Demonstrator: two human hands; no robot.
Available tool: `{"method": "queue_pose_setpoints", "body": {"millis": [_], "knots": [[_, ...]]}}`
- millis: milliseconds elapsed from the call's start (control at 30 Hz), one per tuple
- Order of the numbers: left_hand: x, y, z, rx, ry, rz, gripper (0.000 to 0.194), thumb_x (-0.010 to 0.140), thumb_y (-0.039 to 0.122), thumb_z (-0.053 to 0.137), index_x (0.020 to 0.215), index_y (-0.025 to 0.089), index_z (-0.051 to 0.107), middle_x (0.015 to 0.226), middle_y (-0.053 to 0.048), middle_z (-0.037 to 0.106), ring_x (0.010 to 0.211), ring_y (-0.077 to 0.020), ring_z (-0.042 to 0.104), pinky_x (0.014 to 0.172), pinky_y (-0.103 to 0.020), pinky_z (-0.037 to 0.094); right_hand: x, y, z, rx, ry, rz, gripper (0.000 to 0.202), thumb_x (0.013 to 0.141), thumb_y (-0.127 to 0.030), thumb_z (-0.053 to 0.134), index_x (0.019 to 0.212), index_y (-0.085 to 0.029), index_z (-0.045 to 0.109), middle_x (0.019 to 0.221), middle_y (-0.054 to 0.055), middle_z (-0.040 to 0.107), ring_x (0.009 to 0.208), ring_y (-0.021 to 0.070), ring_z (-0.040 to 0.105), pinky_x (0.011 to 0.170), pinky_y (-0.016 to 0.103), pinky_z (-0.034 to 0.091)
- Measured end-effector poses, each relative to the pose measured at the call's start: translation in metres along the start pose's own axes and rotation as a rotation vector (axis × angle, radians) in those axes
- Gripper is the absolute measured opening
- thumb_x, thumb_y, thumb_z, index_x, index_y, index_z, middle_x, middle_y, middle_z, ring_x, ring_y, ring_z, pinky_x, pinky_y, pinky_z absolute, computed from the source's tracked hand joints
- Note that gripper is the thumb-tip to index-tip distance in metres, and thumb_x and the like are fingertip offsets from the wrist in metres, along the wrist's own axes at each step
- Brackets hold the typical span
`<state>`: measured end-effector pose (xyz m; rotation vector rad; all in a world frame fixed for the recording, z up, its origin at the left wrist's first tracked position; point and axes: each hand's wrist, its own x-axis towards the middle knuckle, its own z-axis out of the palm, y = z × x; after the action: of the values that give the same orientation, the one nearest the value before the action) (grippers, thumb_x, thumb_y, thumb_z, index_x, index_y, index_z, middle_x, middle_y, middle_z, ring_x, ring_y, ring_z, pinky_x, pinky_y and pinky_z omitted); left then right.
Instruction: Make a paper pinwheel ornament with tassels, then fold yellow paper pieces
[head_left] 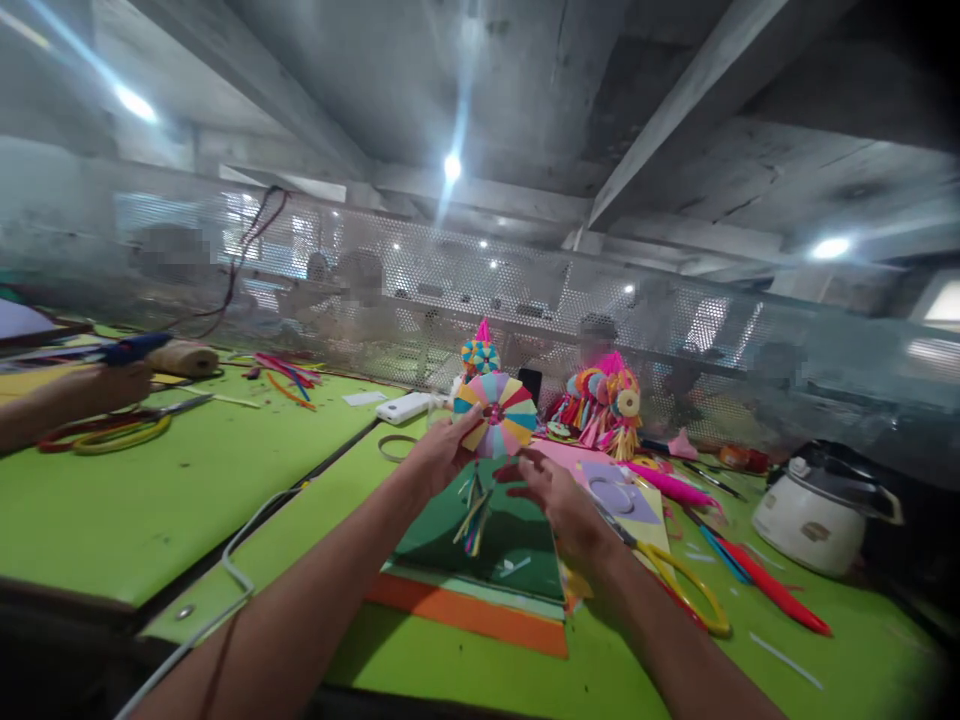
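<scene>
Round, multicoloured, wedge-patterned disc (504, 412), frame centre: pinched in left hand (448, 447). Right hand (561, 500), right of centre: loosely spread. Multicoloured strip tassel (473, 518): below disc.

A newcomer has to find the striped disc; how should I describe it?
On the green table, a dark green sheet lies near the middle. Just above it in view, the left hand holds the multicoloured disc. Unlike the smaller-looking round ornaments behind, it is in a hand, with wide coloured wedges fanning around a reddish centre.
</scene>
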<state>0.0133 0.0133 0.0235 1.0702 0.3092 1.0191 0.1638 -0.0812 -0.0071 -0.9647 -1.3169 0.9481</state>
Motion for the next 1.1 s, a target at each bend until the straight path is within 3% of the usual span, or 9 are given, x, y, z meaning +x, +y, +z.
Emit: {"method": "queue_pose_setpoints", "body": {"millis": [133, 233, 367, 500, 667, 867, 1100], "knots": [[0.0, 0.007, -0.003, -0.058, 0.018, 0.034, 0.02, 0.08, 0.03, 0.063, 0.084, 0.01, 0.064, 0.069, -0.002, 0.067, 0.052, -0.0085, 0.06, 0.047, -0.017, 0.05, -0.006, 0.005, 0.021, -0.091, -0.121, 0.067, 0.049, 0.069, -0.044, 0.071, 0.11, -0.02, 0.059, 0.085, 0.004, 0.066, 0.084, 0.0192, 0.061, 0.078, 0.033, 0.045], [-0.002, 0.012, 0.0, -0.091, -0.003, 0.057, 0.02, 0.08, 0.031, 0.064, 0.082, 0.011, 0.063, 0.066, 0.0, 0.065, 0.049, -0.0077, 0.058, 0.043, -0.017, 0.049, -0.006, 0.01, 0.026, -0.19, -0.07, 0.066, 0.043, 0.069, -0.042, 0.07, 0.105, -0.019, 0.063, 0.076, 0.001, 0.062, 0.073, 0.0164, 0.058, 0.069, 0.03, 0.044], [-0.008, 0.017, 0.007, -0.118, -0.034, 0.068, 0.023, 0.08, 0.033, 0.064, 0.089, 0.012, 0.063, 0.071, -0.002, 0.067, 0.054, -0.0096, 0.06, 0.05, -0.02, 0.053, -0.002, 0.015, 0.024, -0.207, -0.041, 0.028, 0.046, 0.067, -0.036, 0.073, 0.11, -0.024, 0.062, 0.082, 0.0, 0.061, 0.075, 0.0161, 0.056, 0.068, 0.029, 0.044], [-0.012, 0.019, 0.012, -0.102, -0.089, 0.021, 0.029, 0.081, 0.034, 0.062, 0.099, 0.011, 0.062, 0.078, -0.006, 0.069, 0.062, -0.0143, 0.064, 0.063, -0.03, 0.057, -0.005, 0.013, 0.026, -0.097, -0.158, 0.038, 0.043, 0.066, -0.036, 0.073, 0.106, -0.025, 0.065, 0.095, 0.003, 0.064, 0.091, 0.0203, 0.057, 0.076, 0.031, 0.046], [-0.011, 0.023, 0.009, -0.054, -0.088, 0.053, 0.03, 0.082, 0.033, 0.061, 0.103, 0.011, 0.061, 0.09, -0.01, 0.069, 0.071, -0.0176, 0.067, 0.069, -0.038, 0.058, -0.014, 0.008, 0.031, 0.05, -0.308, 0.238, 0.032, 0.067, -0.039, 0.072, 0.089, -0.015, 0.068, 0.077, 0.004, 0.067, 0.065, 0.0146, 0.06, 0.062, 0.026, 0.046], [-0.009, 0.03, 0.001, -0.018, -0.06, 0.083, 0.027, 0.081, 0.033, 0.062, 0.094, 0.01, 0.064, 0.091, -0.011, 0.069, 0.073, -0.019, 0.067, 0.07, -0.039, 0.057, -0.017, 0.01, 0.031, 0.237, -0.351, 0.24, 0.03, 0.069, -0.034, 0.071, 0.087, -0.012, 0.061, 0.072, 0.008, 0.068, 0.061, 0.0175, 0.065, 0.061, 0.029, 0.048], [-0.006, 0.032, -0.005, -0.011, -0.02, 0.096, 0.023, 0.08, 0.03, 0.063, 0.09, 0.01, 0.065, 0.086, -0.011, 0.07, 0.067, -0.0162, 0.066, 0.065, -0.033, 0.058, -0.019, 0.017, 0.03, 0.115, -0.352, 0.313, 0.031, 0.068, -0.028, 0.07, 0.092, -0.011, 0.058, 0.069, 0.007, 0.068, 0.056, 0.0154, 0.063, 0.054, 0.025, 0.045]]}}
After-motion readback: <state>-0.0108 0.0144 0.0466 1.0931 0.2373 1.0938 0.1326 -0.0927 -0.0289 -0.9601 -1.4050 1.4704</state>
